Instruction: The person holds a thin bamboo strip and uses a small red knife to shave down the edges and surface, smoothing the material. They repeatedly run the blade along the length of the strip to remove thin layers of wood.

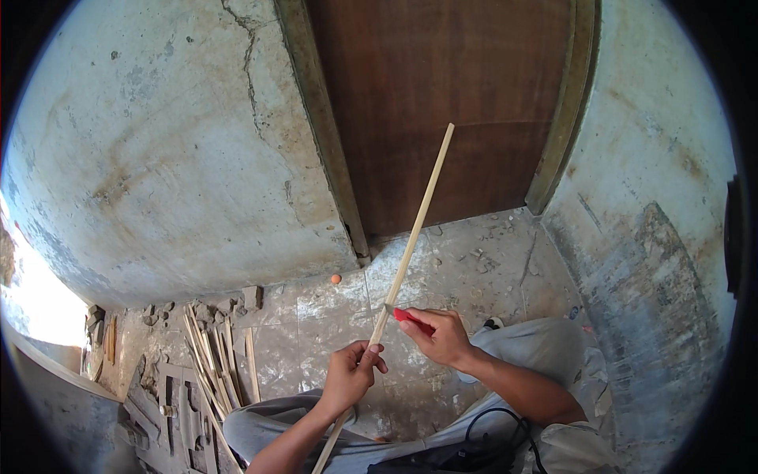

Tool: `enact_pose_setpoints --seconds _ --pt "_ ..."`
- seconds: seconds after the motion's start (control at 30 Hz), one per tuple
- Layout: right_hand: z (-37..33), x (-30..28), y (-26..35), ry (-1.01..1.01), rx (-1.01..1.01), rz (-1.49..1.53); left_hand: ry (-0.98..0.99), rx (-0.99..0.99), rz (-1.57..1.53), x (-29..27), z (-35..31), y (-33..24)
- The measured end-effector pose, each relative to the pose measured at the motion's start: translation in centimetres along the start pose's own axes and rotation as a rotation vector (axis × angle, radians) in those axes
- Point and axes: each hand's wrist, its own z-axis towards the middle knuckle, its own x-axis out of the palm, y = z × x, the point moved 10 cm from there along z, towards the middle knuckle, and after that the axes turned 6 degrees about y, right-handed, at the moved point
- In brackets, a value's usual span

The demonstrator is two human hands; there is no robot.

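A long, pale wooden strip slants up and away in front of me, its far end in front of the brown door. My left hand is closed around its lower part, and the strip's near end runs down past my left forearm. In my right hand is a red-handled utility knife, gripped by the handle. The tip of the knife meets the strip a little above my left hand. Most of the knife's handle is hidden inside my fingers.
Several wooden strips lie in a bundle at the lower left, beside a grey slab with cut-outs. Rubble lines the cracked wall's foot. An orange ball rests on the tiled floor. A brown door stands ahead. A black cable loops over my lap.
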Motion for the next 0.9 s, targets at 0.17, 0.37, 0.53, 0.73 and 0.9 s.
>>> enact_pose_setpoints --seconds 0.17,0.37,0.53,0.73,0.9 --pt "-0.5 2.2 0.5 0.115 -0.064 -0.054 -0.019 -0.012 -0.016 -0.4 -0.4 0.9" --pt "-1.0 3.2 1.2 0.161 -0.099 -0.113 -0.04 -0.014 -0.051 -0.7 -0.3 1.1" --pt "-1.3 3.6 0.9 0.162 -0.091 -0.236 -0.045 -0.01 0.004 -0.4 -0.2 1.6" --pt "-1.0 2.7 1.3 0.13 -0.086 -0.27 0.011 -0.05 -0.113 0.2 -0.3 1.3" --pt "-0.8 2.4 1.5 0.091 -0.076 -0.308 -0.013 -0.059 -0.118 0.0 -0.5 0.7"
